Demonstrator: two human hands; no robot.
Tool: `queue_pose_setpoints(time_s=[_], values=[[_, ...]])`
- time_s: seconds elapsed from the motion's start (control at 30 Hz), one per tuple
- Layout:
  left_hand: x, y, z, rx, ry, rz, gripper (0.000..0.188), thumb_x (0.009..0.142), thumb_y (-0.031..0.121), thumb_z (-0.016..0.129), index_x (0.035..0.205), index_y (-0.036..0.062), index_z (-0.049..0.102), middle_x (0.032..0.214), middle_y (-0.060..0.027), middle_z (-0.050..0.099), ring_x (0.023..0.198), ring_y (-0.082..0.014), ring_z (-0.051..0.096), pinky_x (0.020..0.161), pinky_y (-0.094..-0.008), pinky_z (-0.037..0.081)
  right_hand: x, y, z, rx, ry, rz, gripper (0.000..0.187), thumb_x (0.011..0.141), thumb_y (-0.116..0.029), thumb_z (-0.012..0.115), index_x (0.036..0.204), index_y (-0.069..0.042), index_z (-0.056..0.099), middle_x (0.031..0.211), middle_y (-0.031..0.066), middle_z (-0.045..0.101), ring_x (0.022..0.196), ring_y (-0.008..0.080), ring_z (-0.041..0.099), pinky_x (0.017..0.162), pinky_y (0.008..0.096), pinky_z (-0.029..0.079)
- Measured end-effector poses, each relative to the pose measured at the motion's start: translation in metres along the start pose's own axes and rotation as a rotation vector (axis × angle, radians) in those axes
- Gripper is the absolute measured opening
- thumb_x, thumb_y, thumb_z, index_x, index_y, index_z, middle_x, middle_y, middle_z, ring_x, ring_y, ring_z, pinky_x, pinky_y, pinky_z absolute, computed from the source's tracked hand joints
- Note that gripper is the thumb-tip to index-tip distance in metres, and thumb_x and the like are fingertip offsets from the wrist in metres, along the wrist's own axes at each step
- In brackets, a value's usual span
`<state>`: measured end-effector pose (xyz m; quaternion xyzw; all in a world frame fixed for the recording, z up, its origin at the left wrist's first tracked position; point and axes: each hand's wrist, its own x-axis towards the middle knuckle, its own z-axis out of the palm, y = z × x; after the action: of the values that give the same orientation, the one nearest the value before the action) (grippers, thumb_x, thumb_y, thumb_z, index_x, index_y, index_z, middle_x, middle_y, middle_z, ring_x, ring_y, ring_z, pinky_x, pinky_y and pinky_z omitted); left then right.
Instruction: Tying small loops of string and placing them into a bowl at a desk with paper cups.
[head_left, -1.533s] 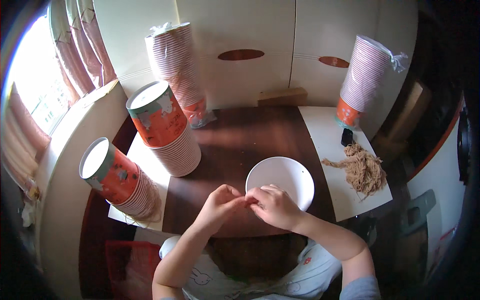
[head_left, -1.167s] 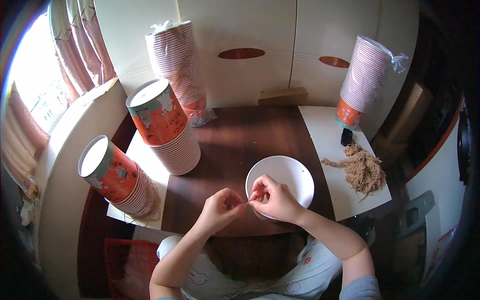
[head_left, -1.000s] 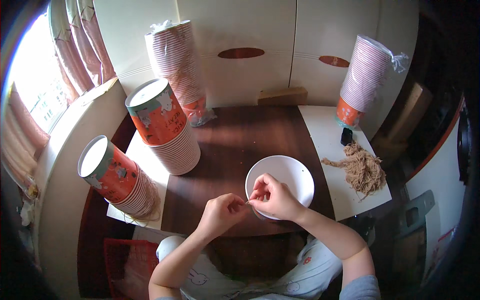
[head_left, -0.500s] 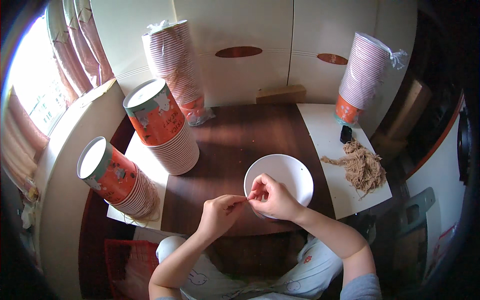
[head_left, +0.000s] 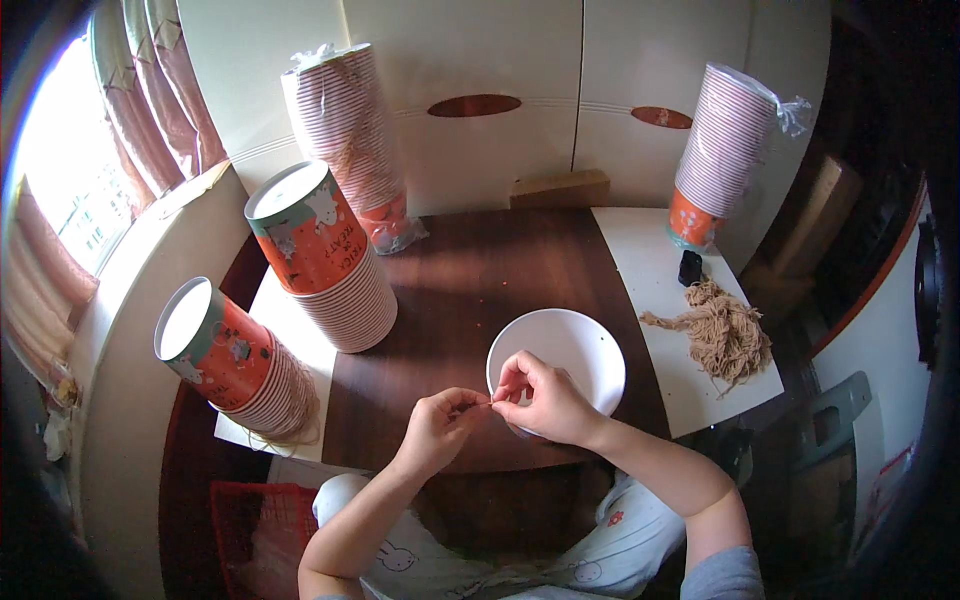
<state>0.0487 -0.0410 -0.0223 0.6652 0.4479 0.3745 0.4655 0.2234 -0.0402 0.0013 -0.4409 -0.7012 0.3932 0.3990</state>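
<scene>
My left hand (head_left: 438, 430) and my right hand (head_left: 548, 402) meet fingertip to fingertip at the near left rim of a white-lined paper bucket (head_left: 575, 345). Both are closed in a pinch. Whatever lies between the fingertips is too small to make out. The bucket stands upright with its mouth facing up, and my right hand and wrist cover part of its near rim. To the right, a loose tangle of beige yarn (head_left: 728, 340) lies on a white board, apart from my hands.
Two stacks of orange-and-green printed buckets, upside down, stand on the left: one nearer (head_left: 235, 355), one farther (head_left: 318, 260). Plastic-wrapped stacks rise at the back left (head_left: 345, 140) and back right (head_left: 720, 150). A small black object (head_left: 691, 267) sits beside the yarn. Below left is a red basket (head_left: 262, 535).
The fingers of my left hand have shifted and curled slightly at the meeting point. My right hand stays nearly in place, and the bucket stands as before.
</scene>
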Motion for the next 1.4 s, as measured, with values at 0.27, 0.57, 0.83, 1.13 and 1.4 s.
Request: queue_pose_setpoints(time_s=[0.27, 0.57, 0.83, 1.13, 1.4], values=[[0.001, 0.001, -0.006, -0.715, -0.258, -0.438, 0.014, 0.085, 0.015, 0.054, 0.092, 0.0034, 0.057, 0.085, 0.0024, 0.055, 0.072, -0.0034, 0.047, 0.062, -0.0170, 0.038, 0.002, -0.001, -0.006, -0.133, -0.084, -0.149, 0.015, 0.070, -0.006, 0.062, 0.085, -0.006, 0.058, 0.080, 0.0042, 0.060, 0.077, 0.0151, 0.058, 0.068, 0.0289, 0.047], [0.001, 0.007, -0.009, -0.767, -0.249, -0.529, 0.014, 0.085, 0.015, 0.054, 0.094, 0.0045, 0.057, 0.083, 0.0022, 0.056, 0.071, -0.0040, 0.048, 0.060, -0.0178, 0.040, 0.004, 0.002, -0.021, -0.287, -0.133, -0.234, 0.010, 0.070, -0.010, 0.062, 0.073, -0.005, 0.055, 0.082, 0.0039, 0.061, 0.079, 0.0163, 0.057, 0.065, 0.0290, 0.046], [0.001, 0.014, -0.007, -0.797, -0.237, -0.528, 0.013, 0.085, 0.015, 0.053, 0.091, 0.0038, 0.057, 0.079, 0.0019, 0.055, 0.065, -0.0041, 0.047, 0.056, -0.0176, 0.039, 0.000, -0.012, -0.016, -0.119, -0.222, -0.082, 0.010, 0.072, -0.010, 0.065, 0.076, -0.006, 0.056, 0.071, 0.0020, 0.057, 0.063, 0.0112, 0.056, 0.052, 0.0244, 0.043], [0.003, 0.006, -0.007, -0.966, -0.241, -0.487, 0.012, 0.085, 0.011, 0.052, 0.092, 0.0023, 0.057, 0.077, 0.0005, 0.055, 0.062, -0.0045, 0.045, 0.055, -0.0181, 0.038, 0.002, 0.003, -0.006, -0.275, 0.024, -0.446, 0.009, 0.068, -0.009, 0.069, 0.073, -0.006, 0.062, 0.066, 0.0047, 0.055, 0.057, 0.0175, 0.053, 0.052, 0.0263, 0.043], [0.000, -0.006, 0.007, -0.291, -0.154, -0.015, 0.012, 0.082, 0.010, 0.058, 0.090, 0.0019, 0.056, 0.082, 0.0020, 0.055, 0.069, -0.0035, 0.047, 0.059, -0.0180, 0.039, 0.004, 0.000, -0.011, -0.061, -0.056, -0.240, 0.008, 0.075, -0.010, 0.063, 0.073, -0.003, 0.059, 0.072, 0.0058, 0.058, 0.064, 0.0147, 0.056, 0.057, 0.0271, 0.044]])
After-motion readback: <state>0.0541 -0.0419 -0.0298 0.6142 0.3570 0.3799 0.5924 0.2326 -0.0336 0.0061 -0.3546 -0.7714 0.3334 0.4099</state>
